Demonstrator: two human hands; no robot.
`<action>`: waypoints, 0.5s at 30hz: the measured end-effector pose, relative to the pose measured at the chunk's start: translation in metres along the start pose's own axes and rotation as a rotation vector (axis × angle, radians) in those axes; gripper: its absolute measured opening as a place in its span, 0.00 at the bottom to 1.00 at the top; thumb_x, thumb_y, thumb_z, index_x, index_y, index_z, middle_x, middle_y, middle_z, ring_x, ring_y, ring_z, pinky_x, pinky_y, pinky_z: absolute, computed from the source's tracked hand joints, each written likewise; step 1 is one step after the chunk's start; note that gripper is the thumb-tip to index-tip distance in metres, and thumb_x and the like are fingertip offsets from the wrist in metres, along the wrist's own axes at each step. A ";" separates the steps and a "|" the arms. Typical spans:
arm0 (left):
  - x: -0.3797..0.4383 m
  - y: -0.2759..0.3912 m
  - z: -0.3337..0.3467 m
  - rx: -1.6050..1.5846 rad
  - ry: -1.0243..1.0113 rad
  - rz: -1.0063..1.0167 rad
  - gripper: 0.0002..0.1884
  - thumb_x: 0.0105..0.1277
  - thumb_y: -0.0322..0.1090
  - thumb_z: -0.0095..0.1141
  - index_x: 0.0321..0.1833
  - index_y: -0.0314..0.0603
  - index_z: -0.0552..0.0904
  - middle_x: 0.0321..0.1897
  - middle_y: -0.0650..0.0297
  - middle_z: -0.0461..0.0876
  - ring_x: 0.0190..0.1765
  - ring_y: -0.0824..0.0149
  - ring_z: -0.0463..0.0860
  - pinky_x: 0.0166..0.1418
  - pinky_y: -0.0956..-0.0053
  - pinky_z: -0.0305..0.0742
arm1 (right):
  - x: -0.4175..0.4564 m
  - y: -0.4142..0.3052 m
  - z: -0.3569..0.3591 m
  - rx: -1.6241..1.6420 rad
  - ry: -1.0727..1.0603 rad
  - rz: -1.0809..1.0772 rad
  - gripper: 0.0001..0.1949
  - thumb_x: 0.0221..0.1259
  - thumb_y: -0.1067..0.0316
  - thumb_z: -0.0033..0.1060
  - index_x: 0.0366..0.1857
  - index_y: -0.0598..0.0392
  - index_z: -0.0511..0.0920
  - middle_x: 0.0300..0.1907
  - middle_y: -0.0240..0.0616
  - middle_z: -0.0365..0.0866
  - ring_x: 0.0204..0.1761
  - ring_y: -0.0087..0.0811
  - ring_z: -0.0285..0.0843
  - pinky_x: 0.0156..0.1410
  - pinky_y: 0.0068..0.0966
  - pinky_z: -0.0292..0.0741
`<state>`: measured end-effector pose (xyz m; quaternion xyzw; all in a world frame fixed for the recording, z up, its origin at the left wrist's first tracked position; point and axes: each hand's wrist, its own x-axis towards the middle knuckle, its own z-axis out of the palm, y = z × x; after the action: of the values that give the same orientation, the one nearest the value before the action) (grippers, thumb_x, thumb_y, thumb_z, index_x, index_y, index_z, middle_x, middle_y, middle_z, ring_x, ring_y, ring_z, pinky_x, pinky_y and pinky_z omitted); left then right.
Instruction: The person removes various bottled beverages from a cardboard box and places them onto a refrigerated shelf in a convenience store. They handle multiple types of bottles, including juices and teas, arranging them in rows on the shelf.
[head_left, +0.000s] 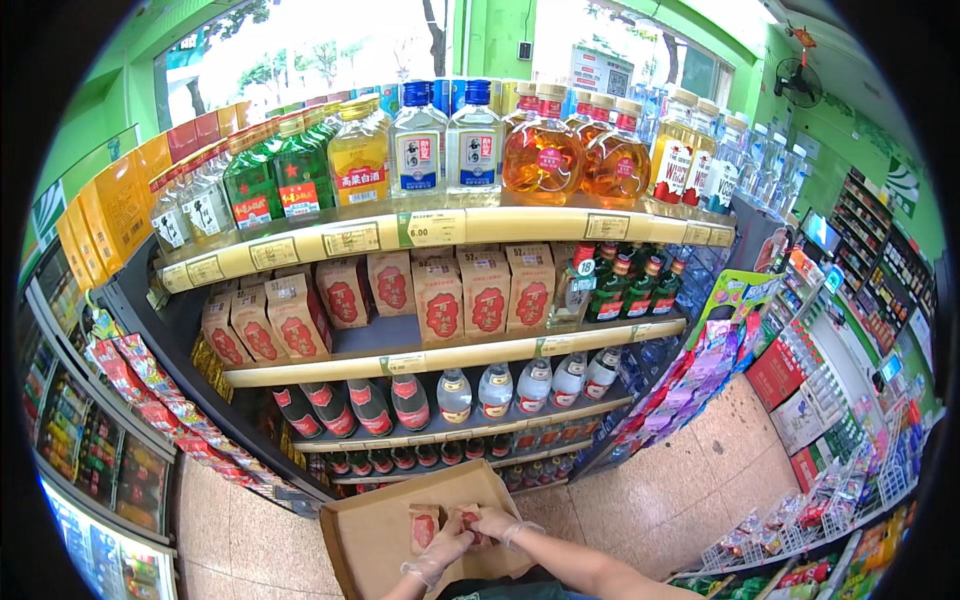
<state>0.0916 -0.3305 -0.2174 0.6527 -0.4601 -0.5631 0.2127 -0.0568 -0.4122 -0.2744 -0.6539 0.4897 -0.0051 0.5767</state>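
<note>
An open cardboard box (375, 525) lies low before me, in front of the shelves. Inside it are small brown paper boxes with red emblems. My right hand (491, 523) grips one of them, and my left hand (448, 541) touches the same box from the other side. Close to the left fingers, another brown box with a red emblem (424, 529) sits in the carton. Both hands wear clear plastic gloves. Boxes of the same kind (484, 300) stand on the second shelf, with a gap near its left middle.
Glass liquor bottles (420, 146) crowd the top shelf, and dark bottles (409, 405) stand lower. Hanging snack packets flank the shelf on the left (150, 390) and right (694, 367). A wire rack of packets (810, 510) stands at the lower right on the tiled floor.
</note>
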 end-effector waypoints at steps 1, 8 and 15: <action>0.001 0.005 -0.003 -0.009 -0.027 -0.046 0.23 0.65 0.40 0.53 0.63 0.43 0.73 0.47 0.55 0.82 0.50 0.64 0.80 0.56 0.70 0.73 | -0.001 -0.005 -0.003 -0.035 -0.022 -0.051 0.15 0.62 0.59 0.59 0.48 0.55 0.83 0.42 0.43 0.86 0.47 0.35 0.83 0.53 0.31 0.75; -0.008 0.027 -0.019 0.066 -0.016 0.109 0.28 0.68 0.50 0.53 0.68 0.44 0.72 0.57 0.46 0.79 0.58 0.51 0.80 0.61 0.63 0.74 | -0.008 -0.005 -0.014 -0.258 0.014 -0.033 0.21 0.60 0.50 0.59 0.50 0.55 0.82 0.46 0.52 0.85 0.52 0.46 0.82 0.57 0.36 0.75; -0.042 0.129 -0.106 0.102 0.288 0.585 0.22 0.71 0.36 0.52 0.66 0.39 0.74 0.58 0.51 0.81 0.58 0.65 0.80 0.61 0.73 0.74 | -0.052 -0.142 -0.100 -0.569 0.179 -0.399 0.29 0.62 0.46 0.59 0.58 0.60 0.76 0.49 0.52 0.84 0.49 0.43 0.85 0.55 0.35 0.78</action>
<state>0.1458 -0.3830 -0.0632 0.5757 -0.6207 -0.3562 0.3953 -0.0509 -0.4744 -0.1037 -0.8680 0.3828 -0.0384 0.3139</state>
